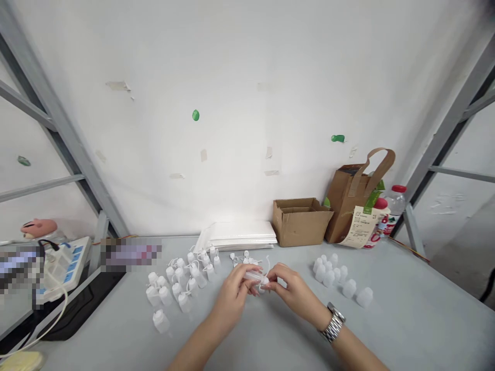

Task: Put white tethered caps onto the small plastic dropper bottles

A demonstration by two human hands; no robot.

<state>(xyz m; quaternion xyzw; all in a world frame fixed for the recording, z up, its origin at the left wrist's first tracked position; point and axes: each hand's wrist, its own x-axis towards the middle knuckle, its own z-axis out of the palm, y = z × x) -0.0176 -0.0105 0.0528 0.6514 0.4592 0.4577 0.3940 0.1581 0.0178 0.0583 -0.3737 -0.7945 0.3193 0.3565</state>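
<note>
My left hand (pixel 233 291) is closed around a small translucent plastic bottle (pixel 253 276), tipped on its side with its top to the right. At that end, my right hand (pixel 288 286) pinches the white cap (pixel 264 281), and a thin strap curls up beside it. Just behind my hands lie several loose white caps (pixel 246 255), partly covered by my fingers. Small white bottles with strapped caps (pixel 198 277) stand in a group to the left. On the right are several frosted white bottles (pixel 328 278) without visible straps.
Against the wall stand a stack of white sheets (pixel 240 234), an open cardboard box (pixel 301 226), a brown paper bag (pixel 342 206) and a red-capped drink bottle (pixel 397 206). A power strip (pixel 77 263) with cables and a dark flat object (pixel 85 304) lie at the left.
</note>
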